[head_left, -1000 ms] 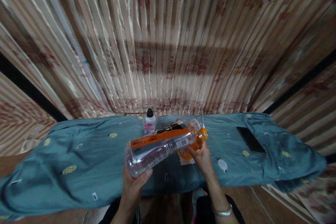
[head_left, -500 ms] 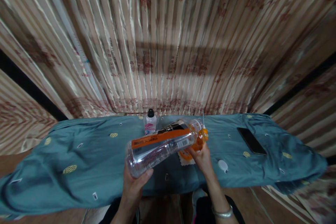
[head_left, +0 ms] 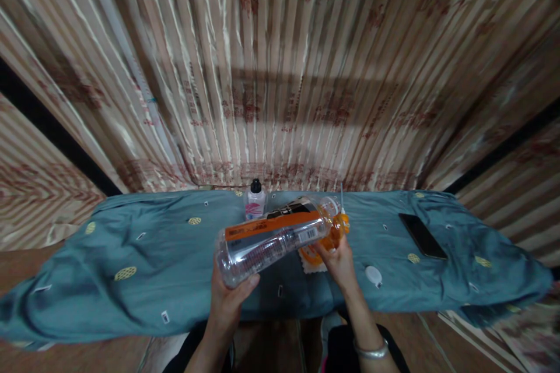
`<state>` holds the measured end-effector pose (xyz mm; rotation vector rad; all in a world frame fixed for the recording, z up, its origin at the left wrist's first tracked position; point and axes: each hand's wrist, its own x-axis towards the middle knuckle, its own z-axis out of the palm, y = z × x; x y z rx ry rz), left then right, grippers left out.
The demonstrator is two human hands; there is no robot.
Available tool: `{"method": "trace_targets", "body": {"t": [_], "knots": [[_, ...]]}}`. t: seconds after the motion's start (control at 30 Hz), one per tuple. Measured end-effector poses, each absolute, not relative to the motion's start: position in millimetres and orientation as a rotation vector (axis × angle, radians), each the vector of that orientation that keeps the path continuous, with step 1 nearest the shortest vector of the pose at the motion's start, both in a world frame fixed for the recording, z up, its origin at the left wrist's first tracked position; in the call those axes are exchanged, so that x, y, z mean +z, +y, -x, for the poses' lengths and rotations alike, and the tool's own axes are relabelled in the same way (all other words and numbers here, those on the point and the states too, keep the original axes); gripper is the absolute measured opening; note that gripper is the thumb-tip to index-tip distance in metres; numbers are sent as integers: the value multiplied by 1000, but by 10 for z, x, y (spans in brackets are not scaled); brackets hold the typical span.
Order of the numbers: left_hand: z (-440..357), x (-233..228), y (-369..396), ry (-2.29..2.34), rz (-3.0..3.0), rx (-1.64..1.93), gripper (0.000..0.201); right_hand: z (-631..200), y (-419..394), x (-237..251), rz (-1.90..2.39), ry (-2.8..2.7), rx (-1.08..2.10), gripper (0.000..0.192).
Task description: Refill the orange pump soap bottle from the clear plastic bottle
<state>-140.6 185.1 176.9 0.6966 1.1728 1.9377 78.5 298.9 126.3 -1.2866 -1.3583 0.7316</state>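
My left hand is closed around the base of a large clear plastic bottle with an orange and black label. The bottle lies tilted, its open neck pointing right and slightly up. At the neck, my right hand grips a small translucent orange container. The bottle's mouth is close to this container; whether they touch I cannot tell. Just behind the container a thin pale stick stands up. Partly hidden below the right hand, an orange item with a scalloped pale edge lies on the cloth.
A small bottle with a black cap stands behind the large one. A white round lid and a black phone lie to the right on the teal cloth. Patterned curtains hang behind, with dark posts at both sides.
The view has shifted slightly, so the whole scene sits a little further right. Both hands keep their grips, and the bottle's tilt looks nearly the same.
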Motion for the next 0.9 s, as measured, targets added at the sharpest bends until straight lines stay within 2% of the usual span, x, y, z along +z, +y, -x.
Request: {"method": "trace_targets", "body": {"t": [0.3,0.9], "knots": [[1434,1692,1883,1121,-723,1924,88,-796,2987,1259,1235,-1391,722,72],[1422,1746,1870,1198,-786,1923,88,-814,2995,1249,1297,-1371,757,68]]}}
